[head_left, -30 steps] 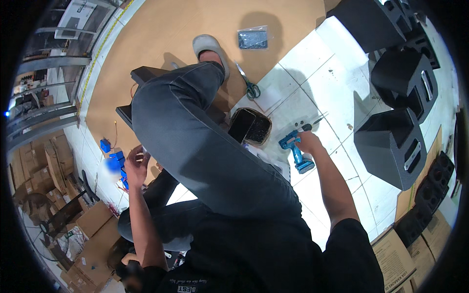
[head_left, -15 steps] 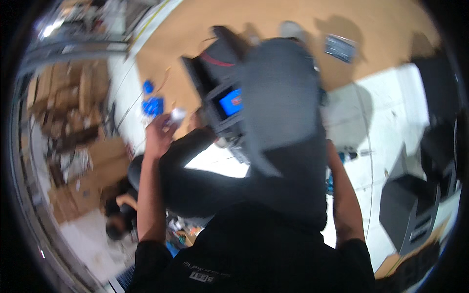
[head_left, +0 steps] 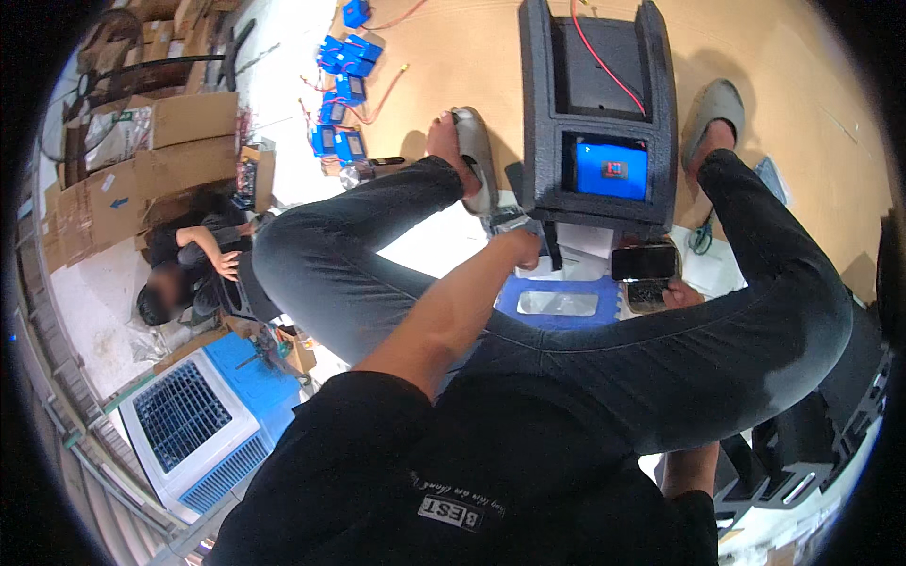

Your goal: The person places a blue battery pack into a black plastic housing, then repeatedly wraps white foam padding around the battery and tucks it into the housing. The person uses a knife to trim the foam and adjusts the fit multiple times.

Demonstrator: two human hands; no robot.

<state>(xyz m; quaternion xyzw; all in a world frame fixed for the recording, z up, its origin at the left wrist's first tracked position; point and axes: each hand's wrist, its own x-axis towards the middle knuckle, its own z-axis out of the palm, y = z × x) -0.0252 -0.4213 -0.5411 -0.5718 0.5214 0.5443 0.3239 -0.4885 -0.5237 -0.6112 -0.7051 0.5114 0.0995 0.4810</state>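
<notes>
Both hands work low between the person's raised knees. Nearest, the right hand (head_left: 681,295) shows only a few fingers past the right thigh, touching a small dark keypad-like device (head_left: 647,294); whether those fingers are curled or flat cannot be told. Just left of it a blue flat piece with a pale plate (head_left: 557,303) lies on the floor. A black phone (head_left: 645,261) rests just beyond the device. Left of that, the left hand (head_left: 522,247) is curled shut at the near left corner of the black foam housing (head_left: 543,113), its fingers hidden against the foam, so what it pinches cannot be told. The housing stands between the two feet on brown cardboard, with a blue module (head_left: 612,170) set in its square window and a red wire (head_left: 596,58) running up its far recess. Far left, small blue modules (head_left: 342,85) lie scattered, and another person (head_left: 193,269) sits by cardboard boxes (head_left: 113,179).
</notes>
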